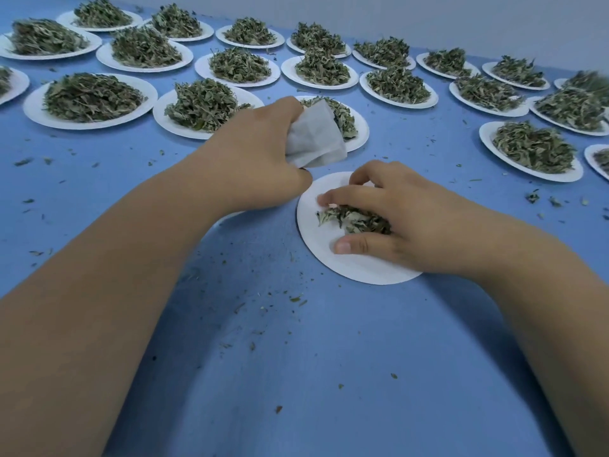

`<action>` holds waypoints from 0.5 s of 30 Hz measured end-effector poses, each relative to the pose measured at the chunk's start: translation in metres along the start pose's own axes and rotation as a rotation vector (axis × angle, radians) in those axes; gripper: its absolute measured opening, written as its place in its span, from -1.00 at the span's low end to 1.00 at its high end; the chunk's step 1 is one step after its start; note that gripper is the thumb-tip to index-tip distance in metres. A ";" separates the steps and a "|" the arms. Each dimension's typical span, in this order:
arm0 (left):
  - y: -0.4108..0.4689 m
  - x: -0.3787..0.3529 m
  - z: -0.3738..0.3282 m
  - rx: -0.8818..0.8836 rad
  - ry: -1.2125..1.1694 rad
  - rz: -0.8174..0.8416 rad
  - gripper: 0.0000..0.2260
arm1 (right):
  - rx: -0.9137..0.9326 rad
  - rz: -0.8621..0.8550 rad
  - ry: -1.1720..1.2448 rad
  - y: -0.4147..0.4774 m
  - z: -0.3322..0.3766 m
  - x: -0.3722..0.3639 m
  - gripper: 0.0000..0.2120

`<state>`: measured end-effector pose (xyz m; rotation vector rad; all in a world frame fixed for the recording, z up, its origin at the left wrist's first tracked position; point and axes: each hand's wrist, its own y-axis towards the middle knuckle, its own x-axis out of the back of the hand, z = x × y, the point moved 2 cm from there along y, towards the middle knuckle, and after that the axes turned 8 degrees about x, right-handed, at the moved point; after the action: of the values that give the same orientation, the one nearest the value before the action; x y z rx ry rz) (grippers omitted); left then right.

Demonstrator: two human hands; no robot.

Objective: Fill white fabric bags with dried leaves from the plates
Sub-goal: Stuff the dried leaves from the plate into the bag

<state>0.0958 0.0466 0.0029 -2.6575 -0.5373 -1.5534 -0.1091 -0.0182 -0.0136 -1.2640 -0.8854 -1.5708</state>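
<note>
Lowest in the frame lies the blue table (296, 374), flecked with leaf crumbs; just above it, right of centre, sits the near plate (362, 272), almost bare but for one small pile of dried leaves (349, 219); the right hand (405, 222) rests over that pile with its fingers and thumb curled round it, gathering it into a pinch, though how much it has truly got hold of I cannot tell; up and to the left of it, just past the plate's far rim, the left hand (260, 153) clutches the white fabric bag (313, 136), fingers wrapped round its left side so that the free part hangs out toward the right; the bag's long axis seems to run from lower left to upper right, and whether its mouth is open cannot be made out; so the load's way is short, up and leftward from plate to bag, with the left hand nearer the bag and the right nearer the leaves, the two hands close but apart; directly behind the bag stands a heaped plate (359, 127), partly hidden by it; farther still, across the upper frame, rows of full plates (33, 110) stretch from left edge to right, apparently not yet emptied, so most of the task looks to lie ahead.
</note>
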 end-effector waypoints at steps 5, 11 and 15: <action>0.001 -0.004 0.002 -0.016 0.002 0.001 -0.75 | 0.071 -0.094 -0.020 0.008 0.016 -0.006 -0.60; 0.001 -0.006 0.004 -0.047 0.027 0.017 -0.70 | 0.042 -0.241 0.073 0.009 0.009 -0.004 -0.76; -0.001 -0.010 0.002 -0.099 0.105 0.000 -0.71 | -0.088 -0.533 0.190 0.002 -0.006 0.013 -0.83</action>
<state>0.0932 0.0450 -0.0067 -2.6253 -0.4678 -1.7524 -0.1105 -0.0272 -0.0026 -0.9571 -1.0955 -2.1270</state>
